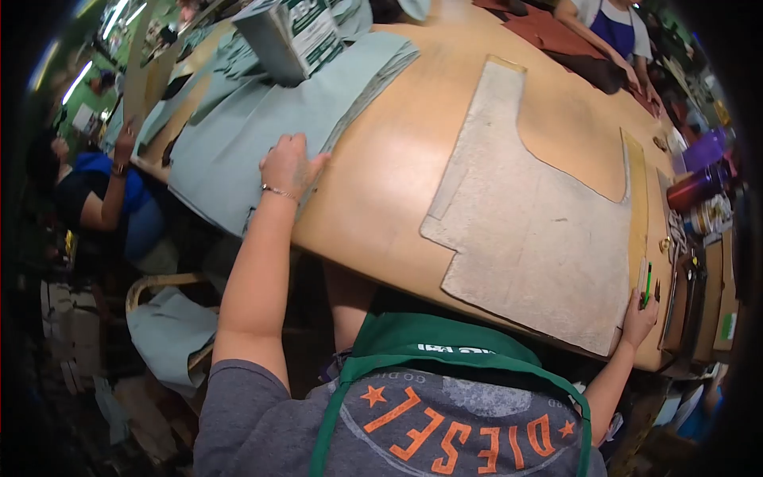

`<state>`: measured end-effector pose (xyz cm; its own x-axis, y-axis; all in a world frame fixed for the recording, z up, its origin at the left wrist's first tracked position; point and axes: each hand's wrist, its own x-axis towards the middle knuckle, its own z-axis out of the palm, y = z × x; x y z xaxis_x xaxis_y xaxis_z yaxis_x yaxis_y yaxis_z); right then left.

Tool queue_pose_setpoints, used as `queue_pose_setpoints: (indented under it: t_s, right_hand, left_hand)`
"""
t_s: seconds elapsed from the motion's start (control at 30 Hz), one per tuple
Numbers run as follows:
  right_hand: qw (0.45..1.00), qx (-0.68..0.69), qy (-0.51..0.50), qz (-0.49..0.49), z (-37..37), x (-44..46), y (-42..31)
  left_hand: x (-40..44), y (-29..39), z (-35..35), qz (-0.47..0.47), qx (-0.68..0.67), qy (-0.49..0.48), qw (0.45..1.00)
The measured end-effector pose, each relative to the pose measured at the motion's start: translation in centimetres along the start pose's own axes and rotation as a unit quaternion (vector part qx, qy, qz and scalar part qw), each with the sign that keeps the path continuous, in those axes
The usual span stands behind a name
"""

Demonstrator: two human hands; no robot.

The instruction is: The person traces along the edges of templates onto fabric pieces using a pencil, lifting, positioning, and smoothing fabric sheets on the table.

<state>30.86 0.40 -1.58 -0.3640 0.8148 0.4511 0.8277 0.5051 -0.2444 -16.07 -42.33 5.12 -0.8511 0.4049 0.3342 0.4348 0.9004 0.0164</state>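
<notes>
My left hand (291, 167) lies on a stack of pale blue-green leather-like sheets (238, 151), near their right edge. Its thumb is spread away from the bent fingers. At the table's right side, my right hand (640, 319) has its fingers around the lower end of a green pen (648, 278), which points away from me. A slim pale tool lies beside the pen, too small to name. Between my hands, a large greyish-beige cut-out panel (532, 215) lies flat, with a deep curved notch and yellowish strips along its edges.
A box-shaped metal can (292, 40) stands on the sheets. Reddish-brown material (556, 44) lies at the far side, by a person in an apron. Another person (103, 191) is at left. A dark red bottle (699, 187) stands right. Draped material (171, 330) covers a chair.
</notes>
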Motion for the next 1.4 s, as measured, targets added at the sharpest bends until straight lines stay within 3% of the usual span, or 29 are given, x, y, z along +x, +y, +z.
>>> queue_pose_setpoints:
  t_s: [0.07, 0.17, 0.27, 0.47, 0.6, 0.67, 0.73, 0.77, 0.8, 0.83, 0.9, 0.93, 1.0, 1.1, 1.13, 1.2, 1.23, 1.3, 1.4]
  right_hand:
    - [1.000, -0.003, 0.010, -0.008, 0.1, -0.2, 0.0]
    - [1.000, -0.007, -0.004, 0.010, 0.1, -0.2, 0.0]
    - [1.000, -0.007, -0.014, 0.007, 0.2, 0.0, 0.2]
    - [1.000, -0.021, -0.001, 0.002, 0.2, -0.1, 0.0]
    - [1.000, -0.015, 0.010, -0.004, 0.2, -0.2, -0.2]
    - [1.000, -0.016, 0.011, -0.010, 0.3, -0.1, -0.1]
    - [1.000, -0.016, 0.010, -0.015, 0.2, -0.1, 0.0]
    - [1.000, -0.016, 0.010, -0.015, 0.2, -0.1, 0.1]
    - [1.000, -0.015, 0.011, -0.015, 0.2, -0.1, 0.0]
    - [1.000, -0.016, 0.015, -0.017, 0.2, -0.1, -0.1]
    - [0.999, -0.019, 0.020, -0.020, 0.1, -0.2, -0.3]
    - [0.999, -0.015, 0.021, -0.019, 0.1, -0.2, -0.3]
    - [1.000, -0.008, 0.016, -0.013, 0.0, -0.3, -0.4]
    - [0.997, -0.032, 0.060, -0.043, -0.4, -0.3, -0.9]
    - [0.994, -0.044, 0.083, -0.058, -0.3, -0.5, -1.0]
    - [0.997, 0.010, 0.059, -0.055, -1.1, -1.0, -2.3]
    - [0.997, 0.039, 0.050, -0.053, -1.6, -1.1, -3.4]
    - [0.993, 0.113, -0.031, -0.036, -2.7, -1.4, -6.8]
    - [0.969, 0.190, -0.157, -0.022, -2.3, -2.2, -12.6]
  left_hand:
    - [0.2, -0.1, 0.2, 0.015, 0.000, -0.018, 1.000]
    - [0.5, -1.2, 1.7, 0.031, -0.024, 0.030, 0.999]
    - [1.5, -3.5, 2.8, 0.106, -0.102, 0.121, 0.982]
    - [5.1, -3.1, -3.2, -0.032, -0.120, 0.077, 0.989]
    - [6.6, 0.5, -3.6, 0.113, -0.155, 0.120, 0.974]
    - [6.1, 5.9, -4.5, 0.121, -0.207, 0.080, 0.968]
    - [5.1, 12.7, -4.8, 0.108, -0.371, 0.010, 0.922]
    - [4.5, 16.3, -3.9, 0.202, -0.380, 0.080, 0.899]
    - [3.1, 20.0, -4.2, 0.195, -0.462, -0.003, 0.865]
    - [1.2, 23.5, -4.5, 0.266, -0.504, 0.005, 0.822]
    - [-2.5, 29.1, -5.3, 0.291, -0.526, -0.179, 0.779]
    - [-4.3, 31.5, -4.1, 0.328, -0.578, -0.281, 0.692]
    - [-7.5, 32.8, -4.2, 0.403, -0.617, -0.317, 0.597]
    - [-7.8, 29.3, -4.0, 0.409, -0.593, -0.245, 0.649]
    - [-6.9, 27.2, -2.5, 0.400, -0.610, -0.146, 0.668]
    - [-4.6, 20.9, -2.7, 0.260, -0.521, -0.038, 0.812]
    - [-3.2, 17.3, -0.7, 0.241, -0.440, 0.065, 0.863]
    - [-2.2, 10.2, 1.5, 0.134, -0.227, 0.110, 0.959]
    - [-2.4, 5.2, 4.4, 0.040, -0.151, 0.076, 0.985]
